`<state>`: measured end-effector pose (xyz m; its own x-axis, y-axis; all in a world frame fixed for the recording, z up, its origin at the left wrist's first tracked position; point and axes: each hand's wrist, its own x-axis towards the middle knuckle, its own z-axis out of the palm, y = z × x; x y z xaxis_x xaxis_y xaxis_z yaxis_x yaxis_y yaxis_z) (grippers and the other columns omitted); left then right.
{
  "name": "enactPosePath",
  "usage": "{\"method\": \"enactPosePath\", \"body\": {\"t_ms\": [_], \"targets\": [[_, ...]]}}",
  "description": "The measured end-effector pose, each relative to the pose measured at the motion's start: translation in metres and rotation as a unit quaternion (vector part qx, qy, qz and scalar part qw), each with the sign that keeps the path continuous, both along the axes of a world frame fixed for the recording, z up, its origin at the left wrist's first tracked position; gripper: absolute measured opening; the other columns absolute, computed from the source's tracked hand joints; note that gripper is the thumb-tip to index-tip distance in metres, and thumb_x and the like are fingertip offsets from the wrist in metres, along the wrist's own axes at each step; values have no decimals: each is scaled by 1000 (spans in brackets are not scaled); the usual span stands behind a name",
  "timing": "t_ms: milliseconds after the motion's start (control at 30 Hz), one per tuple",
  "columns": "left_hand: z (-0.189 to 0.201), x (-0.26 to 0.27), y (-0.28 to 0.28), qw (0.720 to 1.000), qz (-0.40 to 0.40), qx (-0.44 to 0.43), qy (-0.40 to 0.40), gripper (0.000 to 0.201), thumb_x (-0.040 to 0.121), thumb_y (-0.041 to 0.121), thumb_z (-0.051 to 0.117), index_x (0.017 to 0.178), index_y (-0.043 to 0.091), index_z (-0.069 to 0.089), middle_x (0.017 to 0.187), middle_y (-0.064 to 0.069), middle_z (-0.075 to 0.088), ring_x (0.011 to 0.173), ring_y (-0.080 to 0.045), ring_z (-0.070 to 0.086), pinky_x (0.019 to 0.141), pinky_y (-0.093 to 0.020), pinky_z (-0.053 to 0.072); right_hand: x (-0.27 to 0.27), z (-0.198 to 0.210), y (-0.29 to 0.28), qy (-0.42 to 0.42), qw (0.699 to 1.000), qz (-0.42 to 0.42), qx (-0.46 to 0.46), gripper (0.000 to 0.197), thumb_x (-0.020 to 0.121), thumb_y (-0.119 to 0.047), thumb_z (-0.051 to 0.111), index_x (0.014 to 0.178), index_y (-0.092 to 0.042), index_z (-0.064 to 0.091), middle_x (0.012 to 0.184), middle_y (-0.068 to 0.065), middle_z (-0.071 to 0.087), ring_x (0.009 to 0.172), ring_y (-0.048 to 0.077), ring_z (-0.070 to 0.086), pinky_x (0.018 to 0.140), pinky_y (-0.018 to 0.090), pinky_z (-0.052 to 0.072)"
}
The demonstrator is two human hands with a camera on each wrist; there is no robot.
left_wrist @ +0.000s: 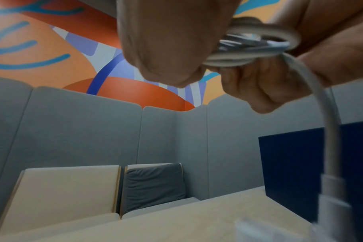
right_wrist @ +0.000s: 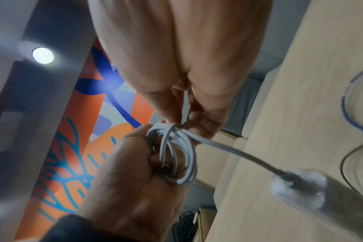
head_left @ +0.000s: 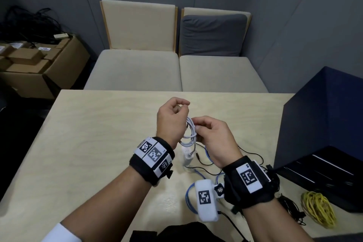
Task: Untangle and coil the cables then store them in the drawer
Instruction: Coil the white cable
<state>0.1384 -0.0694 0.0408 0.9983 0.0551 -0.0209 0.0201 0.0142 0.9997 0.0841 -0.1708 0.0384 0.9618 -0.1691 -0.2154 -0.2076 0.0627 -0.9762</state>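
A pale wooden table [head_left: 94,143] filled the lower view, smooth and lightly grained. Behind it stood a beige cushioned bench [head_left: 137,68] with a soft grey cushion [head_left: 213,34] against its right back. On the table's right end sat a dark blue boxy drawer unit [head_left: 322,120], flat-sided and matte, with dark slots low on its front. Off to the left, a brown cardboard box [head_left: 57,68] held smaller cartons, with a heap of black cords [head_left: 29,23] behind it.

On the table near the person lay loose cables: a blue cable [head_left: 189,198] looping under the right wrist, thin black wires [head_left: 208,165] crossing it, and a bundled yellow cable [head_left: 318,208] just beside the drawer unit's front corner. These lay directly beneath the raised hands.

Both hands were held above the table's middle. The left hand [head_left: 170,120] had its fingers curled, with the coiled white cable [head_left: 191,133] looped around them. The right hand [head_left: 218,139] pinched the same coil between thumb and fingertips at the coil's upper side. The white cable was round, smooth and rubbery, wound in several small loops, with one free end hanging down to a white plug [head_left: 186,155] just over the tabletop.
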Motion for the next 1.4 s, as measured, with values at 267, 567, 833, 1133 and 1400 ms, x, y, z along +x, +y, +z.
{"method": "enactPosePath", "body": {"t_ms": [267,567,833,1133,1400], "targets": [[-8,5,3,997,-50,47,21,11,87,6,58,79,12,63,48,11,41,42,-6,38,49,-21,35,-10,-1,9,26,999,28,22,29,91,7,43,85,-4,70,81,14,64,69,19,58,64,29,49],[-3,5,1,997,-72,-20,31,33,82,36,70,67,14,51,52,1,40,42,-9,36,46,-21,33,-12,4,8,-11,998,-3,61,9,87,-5,61,89,1,68,80,16,66,74,23,63,72,36,51],[-9,-8,14,926,-175,-306,137,16,86,-10,53,95,2,59,79,-11,66,66,-17,63,65,-27,56,-8,8,4,-48,971,-129,197,25,93,10,46,85,-13,41,89,26,60,74,28,63,70,33,48],[-5,-20,-4,985,-99,-130,55,25,88,-10,52,91,14,60,84,-4,67,75,-16,62,69,-27,51,-6,2,0,-74,984,-157,31,29,92,7,52,75,-14,42,68,7,51,59,15,47,55,23,40],[-4,-21,-7,986,-70,-133,75,28,85,-14,49,88,13,57,76,-3,60,61,-9,55,54,-20,47,-9,2,5,-95,968,-121,-196,29,81,2,59,71,-20,43,59,-11,45,55,10,44,58,29,41]]}}
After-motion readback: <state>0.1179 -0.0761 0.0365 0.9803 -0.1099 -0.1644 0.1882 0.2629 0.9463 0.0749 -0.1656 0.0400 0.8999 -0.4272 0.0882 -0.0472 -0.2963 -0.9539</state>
